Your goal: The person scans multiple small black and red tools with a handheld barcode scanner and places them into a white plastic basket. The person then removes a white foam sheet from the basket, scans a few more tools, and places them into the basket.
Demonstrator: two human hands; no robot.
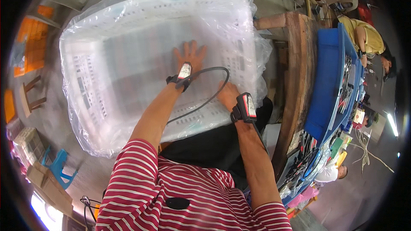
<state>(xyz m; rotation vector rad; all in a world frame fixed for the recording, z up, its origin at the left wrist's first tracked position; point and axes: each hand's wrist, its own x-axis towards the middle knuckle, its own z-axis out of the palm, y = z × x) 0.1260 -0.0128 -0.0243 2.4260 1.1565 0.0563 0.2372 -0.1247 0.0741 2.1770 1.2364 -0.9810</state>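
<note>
A large white plastic crate (87,87) with slotted walls stands in front of me. A clear plastic liner (77,119) covers its inside and hangs in loose folds over the rim. My left hand (191,57) reaches into the crate, fingers spread, against the lined bottom. Near the crate's right front corner is my right hand (229,95), its fingers curled in and pressed together by the liner. Whatever those fingers may grip is hidden. Both wrists wear black straps with small boxes, and a black cable (209,96) loops from the left one.
To the right runs a wooden bench edge (295,81), with a blue bin (323,85) and trays of tools beyond. A person in yellow (372,36) works there. On the left floor are a wooden stool (29,96), a blue plastic stool (60,167) and cardboard boxes (49,188).
</note>
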